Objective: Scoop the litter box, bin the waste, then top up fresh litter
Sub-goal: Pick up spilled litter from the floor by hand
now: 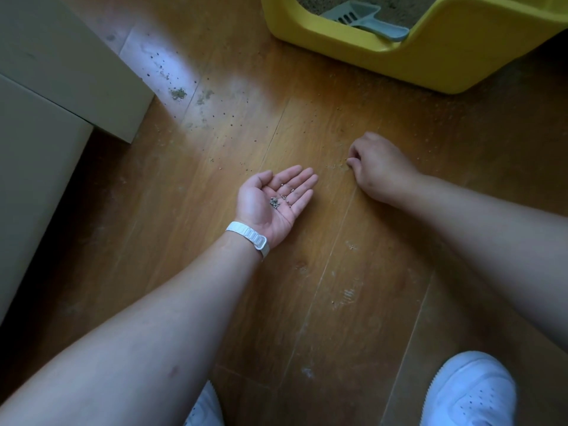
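You are crouched in a home, in a room where a cat is kept. The warm brown wood-plank laminate floor [307,272] is a domestic one, scuffed and dusty, with dark scattered litter grains [196,96] strewn over it. At the top stands a bright yellow plastic litter box [353,41] filled with sandy litter, a grey-blue slotted plastic scoop [365,20] resting on its rim. On your left runs a pale beige flat-panelled piece of furniture [46,87], its corner close to the spill. Your white lace-up sneakers [470,392] stand on the planks at the bottom edge
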`<state>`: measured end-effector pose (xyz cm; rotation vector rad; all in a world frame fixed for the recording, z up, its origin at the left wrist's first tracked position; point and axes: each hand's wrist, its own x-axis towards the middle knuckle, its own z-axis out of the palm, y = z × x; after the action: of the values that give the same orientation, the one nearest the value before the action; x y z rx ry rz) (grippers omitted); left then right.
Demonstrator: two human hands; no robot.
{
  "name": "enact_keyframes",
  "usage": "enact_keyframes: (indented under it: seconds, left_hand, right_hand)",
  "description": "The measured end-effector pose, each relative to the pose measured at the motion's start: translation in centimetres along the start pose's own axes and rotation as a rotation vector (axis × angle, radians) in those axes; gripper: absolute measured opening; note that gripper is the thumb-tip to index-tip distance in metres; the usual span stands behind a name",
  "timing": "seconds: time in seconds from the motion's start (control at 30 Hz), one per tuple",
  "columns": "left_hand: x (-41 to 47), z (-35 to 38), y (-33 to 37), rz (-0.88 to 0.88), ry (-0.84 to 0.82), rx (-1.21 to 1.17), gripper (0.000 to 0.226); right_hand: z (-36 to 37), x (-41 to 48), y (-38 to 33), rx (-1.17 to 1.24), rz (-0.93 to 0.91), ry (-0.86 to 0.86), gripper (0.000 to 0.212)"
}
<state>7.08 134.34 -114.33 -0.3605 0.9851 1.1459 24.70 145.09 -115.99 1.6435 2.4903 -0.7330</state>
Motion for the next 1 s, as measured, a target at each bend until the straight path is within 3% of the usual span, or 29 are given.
enact_keyframes:
  seconds: [0.27, 0.53, 0.63, 0.73, 0.9, 1.0]
  left_hand:
    - [-0.2, -0.1, 0.0, 0.011, 0.0, -0.005, 0.048]
    - [-0.5, 1.1, 0.3, 0.028, -0.037, -0.174, 0.048]
    - [-0.6, 1.5, 0.7, 0.004, -0.071, -0.21, 0.037]
    - [-1.1, 2.0, 0.9, 0.023, -0.074, -0.216, 0.037]
    - [-2.3, 3.4, 1.8, 0.131, -0.083, -0.185, 0.044]
    - [-3.1, 5.0, 3.1, 0.193, -0.105, -0.198, 0.045]
  right_hand:
    - [-0.5, -0.8, -2.1, 0.04, -0.011, -0.017, 0.011]
    - [-2.2, -4.2, -9.4, 0.326, -0.26, 0.025, 0.007]
    - [-2.1, -4.7, -10.6, 0.323, -0.3, 0.009, 0.013]
    - [-1.9, -4.8, -10.4, 0.398, -0.262, 0.051, 0.017]
    - [-2.6, -4.3, -10.6, 0.641, -0.061, 0.362, 0.013]
    - [-4.0, -4.0, -11.4, 0.818, 0.065, 0.46, 0.012]
